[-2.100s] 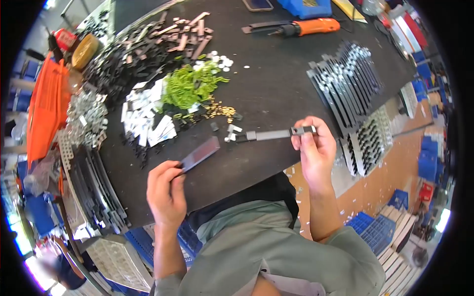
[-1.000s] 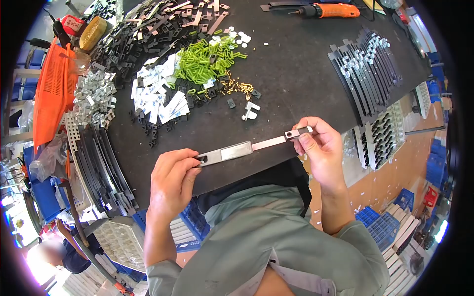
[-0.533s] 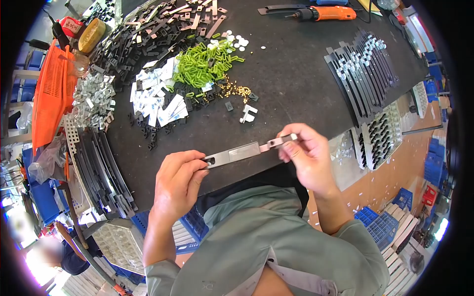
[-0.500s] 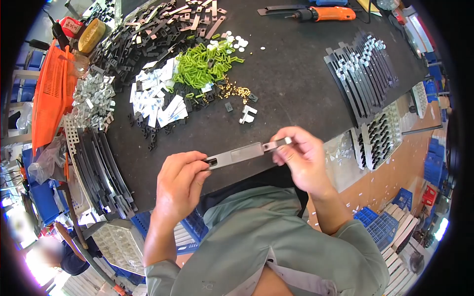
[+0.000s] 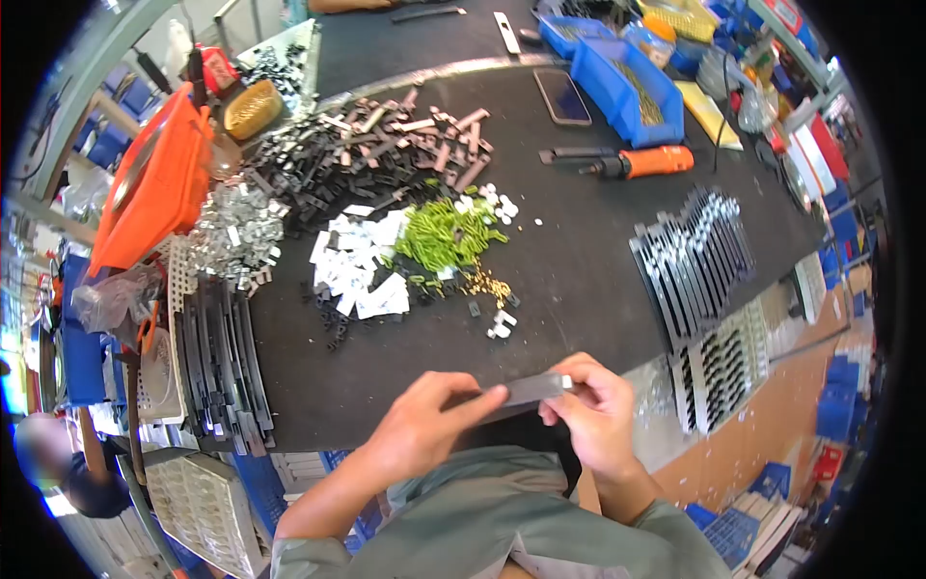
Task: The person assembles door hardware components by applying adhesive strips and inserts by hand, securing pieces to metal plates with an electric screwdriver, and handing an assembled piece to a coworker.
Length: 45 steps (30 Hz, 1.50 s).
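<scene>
A flat grey metal strip [image 5: 529, 391] spans the gap between my two hands above the near table edge. My left hand [image 5: 424, 425] grips its left end, thumb and fingers closed over it. At the other end my right hand [image 5: 598, 410] pinches the strip near a small shiny metal piece [image 5: 567, 382]; my fingers hide part of the joint. Just beyond lie a small white bracket [image 5: 501, 325], a spill of tiny brass-coloured parts [image 5: 487, 284], green loop-shaped pieces [image 5: 444, 234] and white stickers [image 5: 357, 265].
Long dark strips are stacked at the left [image 5: 227, 362] and right [image 5: 690, 265]. An orange electric screwdriver [image 5: 656, 161], a phone [image 5: 562, 96] and a blue bin [image 5: 617, 87] lie at the back. Small dark metal parts [image 5: 357, 150] form a heap near an orange basket [image 5: 154, 183].
The view has tilted up, showing more of the table's far side. My left hand has slid right along the strip, closer to my right hand, covering more of it.
</scene>
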Motion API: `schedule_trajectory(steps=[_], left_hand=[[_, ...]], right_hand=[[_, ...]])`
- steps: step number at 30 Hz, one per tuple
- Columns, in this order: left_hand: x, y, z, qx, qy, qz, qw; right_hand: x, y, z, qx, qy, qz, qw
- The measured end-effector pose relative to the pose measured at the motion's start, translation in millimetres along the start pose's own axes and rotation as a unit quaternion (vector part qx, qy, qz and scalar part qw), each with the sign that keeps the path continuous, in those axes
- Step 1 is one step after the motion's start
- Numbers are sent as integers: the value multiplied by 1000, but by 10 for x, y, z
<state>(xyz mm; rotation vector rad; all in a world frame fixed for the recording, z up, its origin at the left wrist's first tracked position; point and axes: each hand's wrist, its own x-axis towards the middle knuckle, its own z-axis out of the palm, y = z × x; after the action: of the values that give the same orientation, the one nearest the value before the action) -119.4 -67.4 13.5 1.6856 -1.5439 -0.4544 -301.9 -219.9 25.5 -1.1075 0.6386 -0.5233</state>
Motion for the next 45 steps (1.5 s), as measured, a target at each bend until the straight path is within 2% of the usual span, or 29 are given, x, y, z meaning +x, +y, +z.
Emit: schedule_trajectory(steps=[3, 5, 7, 8, 9, 11, 13, 15, 17, 19, 20, 21, 23, 25, 27, 29, 32, 35, 37, 38, 39, 40, 41, 43, 45], left_hand=[[49, 39, 117, -24, 4, 40, 999], [135, 88, 226, -67, 55, 45, 995], [172, 64, 341, -85, 90, 64, 990], [156, 58, 361, -108, 109, 81, 985], [136, 47, 333, -106, 118, 75, 985], [122, -3, 217, -12, 133, 173, 976], [-40, -239, 195, 46, 44, 142, 988], [-117, -242, 220, 34, 54, 115, 991], [-105, -212, 181, 36, 80, 124, 988], [-157, -135, 2, 56, 81, 101, 990], [-200, -112, -93, 72, 80, 78, 991], [-244, -131, -178, 127, 72, 66, 987], [-308, -198, -297, 213, -26, -4, 977], [-299, -374, -375, 182, -45, -33, 982], [-153, -573, -519, 170, 139, -66, 973], [-43, -804, -607, 284, 238, -128, 920], [4, -1012, -625, 333, 185, -163, 910], [25, -1008, -592, 336, 226, -173, 898], [40, -799, -641, 357, 252, -150, 887], [47, -619, -643, 177, 250, -242, 921], [59, -443, -624, -12, 235, -325, 916], [63, -283, -577, -174, 205, -316, 910], [58, -137, -512, -256, 171, -310, 900], [53, 73, -323, -315, 149, -279, 895], [28, 186, -208, -320, 124, -285, 895]], right_hand=[[65, -176, -179, -11, -25, -20, 999], [77, -391, -192, -118, -34, -38, 992], [32, -677, -106, -229, -73, -99, 966], [42, -708, -152, -299, -113, -171, 932], [32, -745, -105, -301, -123, -169, 931], [-7, -824, 12, -330, -145, -160, 919], [17, -762, 74, -334, -142, -174, 915], [48, -723, 69, -331, -167, -217, 903], [1, -641, 45, -325, -174, -203, 907], [-23, -538, 25, -226, -71, -110, 965], [2, -457, -44, -225, -67, -76, 969], [50, -279, -72, -167, -65, -46, 983], [142, 109, -29, -59, -59, 28, 996], [221, 478, -50, -88, -23, 62, 994], [245, 581, -42, -100, 1, 64, 993], [244, 593, -42, -101, 11, 44, 994], [226, 533, -53, -114, 1, 35, 993], [146, 401, -83, -159, 67, -1, 985], [129, 373, -192, -325, 135, -134, 926], [106, 319, -161, -292, 125, -143, 937], [86, 217, -105, -260, 119, -150, 946], [74, 95, 18, -225, 56, -99, 968], [92, -21, 178, -187, -3, -46, 981], [226, -73, 361, -93, -101, 78, 987], [353, 27, 480, -71, -145, 46, 986]])
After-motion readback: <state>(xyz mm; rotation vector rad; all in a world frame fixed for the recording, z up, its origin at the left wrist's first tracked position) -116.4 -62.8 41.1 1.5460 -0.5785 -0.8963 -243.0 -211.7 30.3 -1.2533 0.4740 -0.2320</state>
